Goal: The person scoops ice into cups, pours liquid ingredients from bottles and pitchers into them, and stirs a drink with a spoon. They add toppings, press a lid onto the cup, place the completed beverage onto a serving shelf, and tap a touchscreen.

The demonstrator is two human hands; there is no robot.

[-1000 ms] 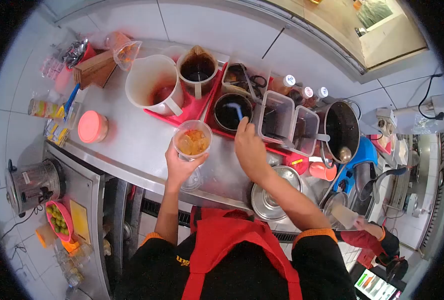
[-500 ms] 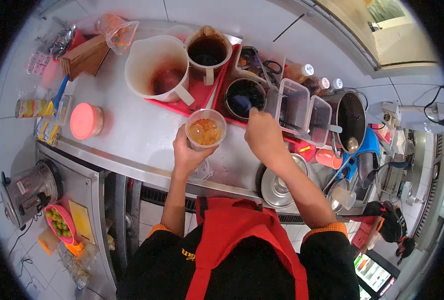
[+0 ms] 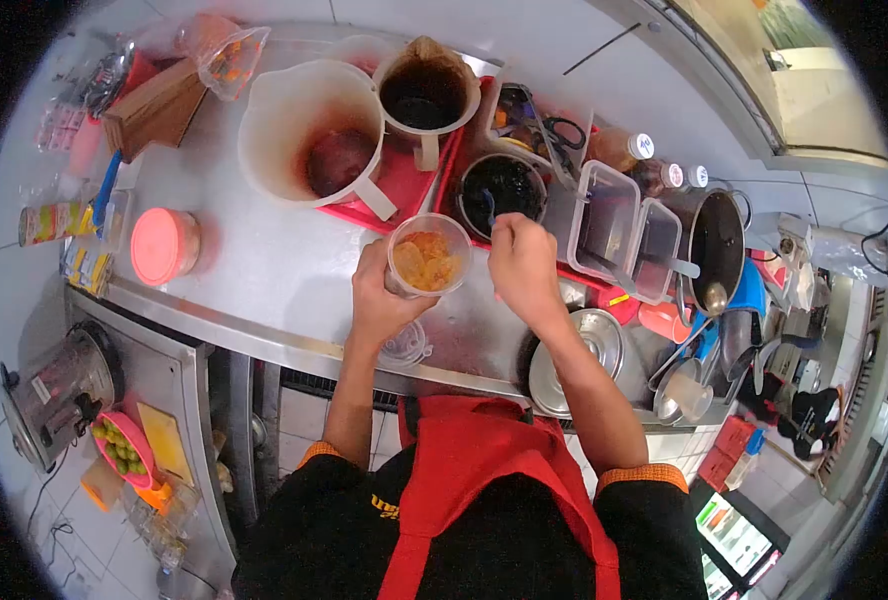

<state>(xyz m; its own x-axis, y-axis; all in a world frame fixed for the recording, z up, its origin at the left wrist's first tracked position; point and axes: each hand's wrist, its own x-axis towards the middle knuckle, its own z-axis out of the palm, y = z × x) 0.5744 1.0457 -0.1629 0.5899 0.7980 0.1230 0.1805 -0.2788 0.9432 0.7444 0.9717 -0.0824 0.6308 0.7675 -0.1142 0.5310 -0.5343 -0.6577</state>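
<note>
My left hand [image 3: 376, 300] is wrapped round a clear plastic cup [image 3: 400, 275] with orange and amber pieces [image 3: 429, 262] inside, tilted towards the camera. My right hand [image 3: 520, 262] is closed on the handle of a spoon [image 3: 490, 203], whose lower end is in the dark, glossy contents [image 3: 512, 190] of a round container. Below the cup, a clear plastic lid [image 3: 404, 345] lies on the steel counter [image 3: 264, 290].
Two large jugs, one pale [image 3: 274, 130] and one with dark liquid [image 3: 422, 95], stand on a red tray [image 3: 364, 212]. Clear rectangular tubs [image 3: 604, 215], a deep pot [image 3: 716, 235] and a metal lid [image 3: 576, 370] are on the right. A pink-lidded tub [image 3: 164, 245] sits left.
My right hand has shifted slightly down and right, and the spoon in the dark container now shows. The cup in my left hand has moved a little right. The view has shifted slightly.
</note>
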